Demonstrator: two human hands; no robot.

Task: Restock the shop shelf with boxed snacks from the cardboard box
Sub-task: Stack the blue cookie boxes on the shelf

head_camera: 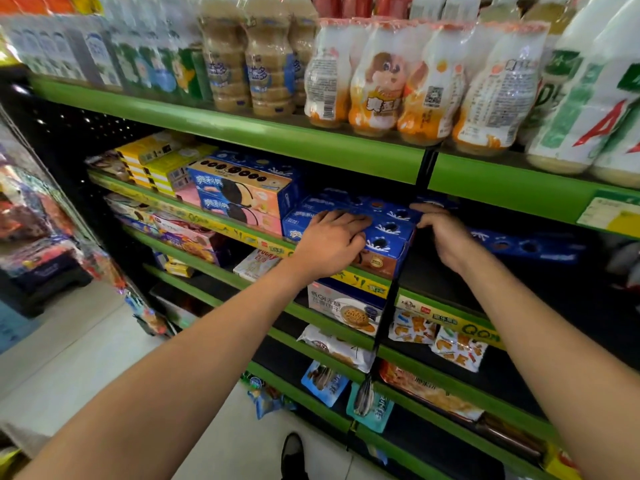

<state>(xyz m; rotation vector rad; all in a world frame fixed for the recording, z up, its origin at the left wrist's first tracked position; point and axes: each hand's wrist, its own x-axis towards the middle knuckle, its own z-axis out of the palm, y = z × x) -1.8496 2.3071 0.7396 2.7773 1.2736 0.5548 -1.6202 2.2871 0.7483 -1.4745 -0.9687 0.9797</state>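
Both hands are up at the middle shelf (408, 296), working on a stack of blue boxed snacks (391, 237) that sits at the shelf's near edge, just left of the black upright divider (424, 174). The left hand (337, 242) lies over the top and front of the stack, its fingers (358, 237) bent down against the uppermost box, pressing or gripping it; the exact hold is hard to tell. The right hand (440, 230) is at the stack's right end by the divider, its fingers reaching behind the boxes so that their spread cannot be told, nor whether they hold anything. To judge by this, the restocking is well underway: the blue boxes are already on the shelf and seem to be getting squared up or pushed into line, not carried in. Left of them stands a taller stack of blue-and-orange boxes (242, 195), and farther left a pile of yellow boxes (159, 164), so that stretch looks filled. Right of the divider the same shelf is mostly dark and bare, with only a few blue boxes lying far back (526, 244), which suggests room for more stock. The cardboard box is not in view, so how many boxes remain in it cannot be judged. Bottled drinks (381, 81) fill the shelf above, and packets lie on the shelves below.
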